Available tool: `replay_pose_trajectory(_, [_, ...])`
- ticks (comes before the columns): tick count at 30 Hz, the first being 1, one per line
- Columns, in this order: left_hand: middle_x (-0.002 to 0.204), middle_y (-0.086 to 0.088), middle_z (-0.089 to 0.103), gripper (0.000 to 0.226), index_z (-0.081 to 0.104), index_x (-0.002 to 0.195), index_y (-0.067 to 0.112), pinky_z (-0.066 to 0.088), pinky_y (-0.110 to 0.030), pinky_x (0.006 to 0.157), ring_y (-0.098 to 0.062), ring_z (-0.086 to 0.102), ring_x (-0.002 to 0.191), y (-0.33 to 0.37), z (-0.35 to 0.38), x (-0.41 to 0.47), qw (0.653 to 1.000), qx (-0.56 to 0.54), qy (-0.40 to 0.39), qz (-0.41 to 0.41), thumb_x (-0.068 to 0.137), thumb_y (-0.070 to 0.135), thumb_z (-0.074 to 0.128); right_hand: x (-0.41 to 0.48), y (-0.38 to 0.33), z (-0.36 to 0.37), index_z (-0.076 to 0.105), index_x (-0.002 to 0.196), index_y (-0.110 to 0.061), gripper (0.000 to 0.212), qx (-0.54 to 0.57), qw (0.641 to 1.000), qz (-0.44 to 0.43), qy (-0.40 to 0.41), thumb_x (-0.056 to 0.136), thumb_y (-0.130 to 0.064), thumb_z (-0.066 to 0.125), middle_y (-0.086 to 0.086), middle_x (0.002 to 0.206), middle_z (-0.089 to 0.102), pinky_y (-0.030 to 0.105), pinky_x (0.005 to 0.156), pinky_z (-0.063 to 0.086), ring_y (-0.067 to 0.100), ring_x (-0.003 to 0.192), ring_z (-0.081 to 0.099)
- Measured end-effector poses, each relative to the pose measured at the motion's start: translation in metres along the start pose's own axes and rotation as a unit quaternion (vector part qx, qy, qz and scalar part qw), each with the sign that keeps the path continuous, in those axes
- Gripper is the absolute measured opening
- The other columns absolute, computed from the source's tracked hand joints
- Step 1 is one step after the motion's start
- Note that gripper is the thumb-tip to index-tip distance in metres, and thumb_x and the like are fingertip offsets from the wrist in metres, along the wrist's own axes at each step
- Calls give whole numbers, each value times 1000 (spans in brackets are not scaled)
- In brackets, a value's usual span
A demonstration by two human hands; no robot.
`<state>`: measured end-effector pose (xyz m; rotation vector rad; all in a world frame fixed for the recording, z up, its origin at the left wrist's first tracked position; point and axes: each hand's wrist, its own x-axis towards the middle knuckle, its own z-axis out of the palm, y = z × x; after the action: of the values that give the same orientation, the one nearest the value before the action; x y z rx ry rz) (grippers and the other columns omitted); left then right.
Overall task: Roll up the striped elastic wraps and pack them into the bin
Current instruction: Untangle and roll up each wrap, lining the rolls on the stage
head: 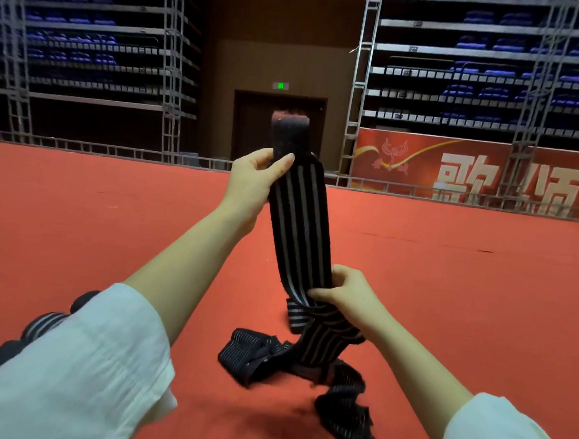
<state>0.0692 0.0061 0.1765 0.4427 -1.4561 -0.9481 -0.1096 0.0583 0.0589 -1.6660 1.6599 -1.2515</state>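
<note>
I'm watching my left hand (253, 180) pinching one black, grey-striped woven elastic wrap (301, 226) between thumb and curled fingers, with its plain fuzzy end standing above them. My right hand (348, 296) is pinching the same band lower down. Below those fingers the slack is lying crumpled on the red carpet (113, 227). Rounded striped rolls (43, 322) are showing behind my white sleeve (82, 369); I cannot tell how many.

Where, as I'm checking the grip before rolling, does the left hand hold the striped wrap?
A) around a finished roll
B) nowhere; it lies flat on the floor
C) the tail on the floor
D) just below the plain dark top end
D: the left hand pinches the striped wrap just under its plain dark end, held high, while the right hand grips it lower down.
</note>
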Motion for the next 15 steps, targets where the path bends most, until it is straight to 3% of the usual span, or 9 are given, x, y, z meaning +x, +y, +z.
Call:
replay_pose_trajectory(3, [97,-3,72,9,70,97,16,54,-34,85,-19,69,97,15,5,9,1000,4,-1,23,92,17,63,1,-16,-13,56,108,-19,45,-73,994,43,-74,70,-20,81,3,87,68,33,74,52,18,78,66])
replay_pose_trajectory(5, [99,-5,72,10,69,99,14,54,-34,85,-21,69,98,23,7,13,1000,-1,3,30,92,17,63,-1,-27,-21,53,112,-19,46,-103,992,47,-63,75,-26,80,3,84,62,30,65,43,17,74,59])
replay_pose_trajectory(9, [105,-15,70,17,67,106,5,54,-38,90,-24,68,100,32,13,11,999,8,-5,34,91,13,63,-6,-55,-37,61,114,-20,36,38,997,-50,49,82,-34,73,4,103,66,23,78,47,13,92,64])
replay_pose_trajectory(12, [99,-12,71,15,67,103,4,54,-37,86,-21,68,93,34,19,2,999,18,-14,32,90,12,64,-11,-82,-42,65,112,-17,24,87,986,-124,63,89,-23,67,0,100,70,9,69,45,-3,83,65])
replay_pose_trajectory(15, [99,-12,71,14,67,102,6,54,-39,89,-23,69,95,44,19,-5,999,16,-14,29,90,13,64,-17,-104,-43,66,102,-3,14,125,979,-140,81,92,-11,61,6,88,70,15,65,51,8,74,66])
